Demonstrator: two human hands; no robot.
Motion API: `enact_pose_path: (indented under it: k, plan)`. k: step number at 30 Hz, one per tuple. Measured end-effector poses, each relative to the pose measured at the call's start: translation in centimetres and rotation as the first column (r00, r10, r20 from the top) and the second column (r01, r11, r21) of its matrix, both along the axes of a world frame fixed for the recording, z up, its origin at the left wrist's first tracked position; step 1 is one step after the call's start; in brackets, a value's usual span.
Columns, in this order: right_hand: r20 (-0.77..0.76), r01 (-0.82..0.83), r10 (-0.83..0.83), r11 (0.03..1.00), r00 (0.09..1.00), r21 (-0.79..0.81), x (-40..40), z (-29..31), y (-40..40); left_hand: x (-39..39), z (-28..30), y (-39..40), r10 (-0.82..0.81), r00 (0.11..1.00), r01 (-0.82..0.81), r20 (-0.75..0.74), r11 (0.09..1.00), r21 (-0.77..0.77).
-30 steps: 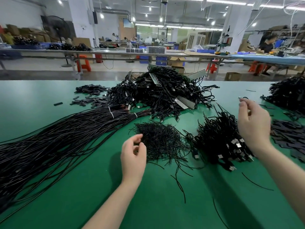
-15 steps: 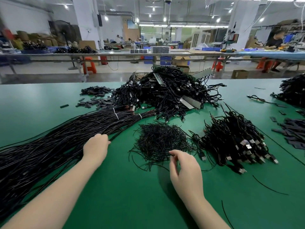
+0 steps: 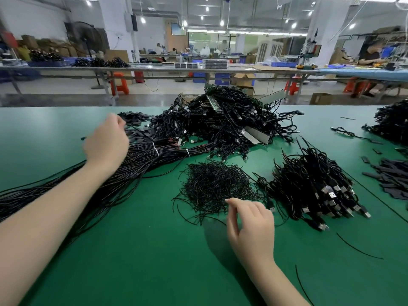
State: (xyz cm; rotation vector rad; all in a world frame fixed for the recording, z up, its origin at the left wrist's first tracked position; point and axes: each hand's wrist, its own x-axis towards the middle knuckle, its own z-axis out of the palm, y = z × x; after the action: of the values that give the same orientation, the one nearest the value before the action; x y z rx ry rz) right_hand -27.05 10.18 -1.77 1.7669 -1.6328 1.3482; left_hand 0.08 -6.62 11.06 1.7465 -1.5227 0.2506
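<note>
My left hand [image 3: 106,142] hovers, blurred, over the tied end of a long bundle of black cables [image 3: 66,195] that runs across the left of the green table [image 3: 154,261]. Its fingers are loosely curled and I see nothing in them. My right hand [image 3: 249,228] is at the near edge of a small pile of short black wire pieces [image 3: 216,184]. Its fingertips touch the pile's rim, and no wire is plainly held.
A bundle of black USB cables [image 3: 313,191] lies right of the wire pile. Behind it is a large tangled heap of cables and boards [image 3: 220,122]. Flat black pieces lie far left [image 3: 134,117] and at the right [image 3: 395,180]. Another cable pile [image 3: 393,122] sits far right.
My left hand went from the wire pile to the long bundle, then forward along it to its tied end. My right hand came down from the right to the wire pile's near edge.
</note>
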Motion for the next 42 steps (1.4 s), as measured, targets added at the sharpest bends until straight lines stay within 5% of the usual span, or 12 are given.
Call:
enact_pose_path:
  k: [7,10,16,21,27,31,33,35,38,40,41,42]
  plan:
    - [0.092,0.013,-0.020,0.996,0.996,0.084,0.6,1.3,0.3,1.0,4.9,2.4,-0.151,0.924,-0.033,-0.351,0.885,-0.465]
    - [0.217,-0.137,0.104,0.980,0.971,0.142,2.3,3.7,-0.1,-0.5,5.9,4.8,-0.382,0.919,0.268,-0.094,0.783,-0.561]
    - [0.408,-0.446,0.331,0.866,0.851,0.227,6.4,14.9,-2.6,-4.7,3.2,8.6,-0.576,0.779,0.618,0.249,0.640,-0.456]
    - [0.614,-0.766,0.584,0.641,0.531,0.053,4.8,23.1,-2.7,-4.9,0.9,8.6,-0.697,0.713,0.676,0.076,0.655,-0.336]
    - [0.791,-0.430,0.511,0.830,0.336,-0.354,-4.5,28.4,-2.5,-3.7,-5.3,8.7,-0.744,0.642,0.764,-0.186,0.642,0.071]
    - [0.921,-0.138,0.281,0.958,0.270,-0.252,-11.8,24.9,-1.8,-2.9,-6.8,8.9,-0.675,0.648,0.759,-0.352,0.610,0.226]
    - [0.965,-0.093,0.078,0.994,0.251,-0.057,-14.1,20.6,-1.2,-4.0,-6.1,9.2,-0.588,0.545,0.820,-0.597,0.522,0.234]
    - [0.976,-0.150,-0.123,0.977,0.177,0.150,-15.3,15.6,-0.3,-5.2,-5.3,9.2,-0.393,0.297,0.899,-0.870,0.423,0.116]
    - [0.930,-0.288,-0.352,0.884,0.109,0.368,-15.3,9.0,1.9,-6.8,-3.8,9.4,-0.199,-0.045,0.946,-0.979,0.306,-0.106]
    - [0.877,-0.378,-0.470,0.797,0.098,0.470,-14.8,6.5,3.4,-8.1,-2.8,9.8,-0.158,-0.175,0.952,-0.972,0.226,-0.208]
    - [0.819,-0.424,-0.545,0.709,0.177,0.563,-14.5,5.9,4.0,-8.8,-2.4,10.0,-0.152,-0.204,0.951,-0.967,0.202,-0.232]
    - [0.706,-0.435,-0.615,0.561,0.350,0.704,-14.1,5.7,4.5,-9.4,-2.1,10.2,-0.148,-0.216,0.952,-0.965,0.185,-0.242]
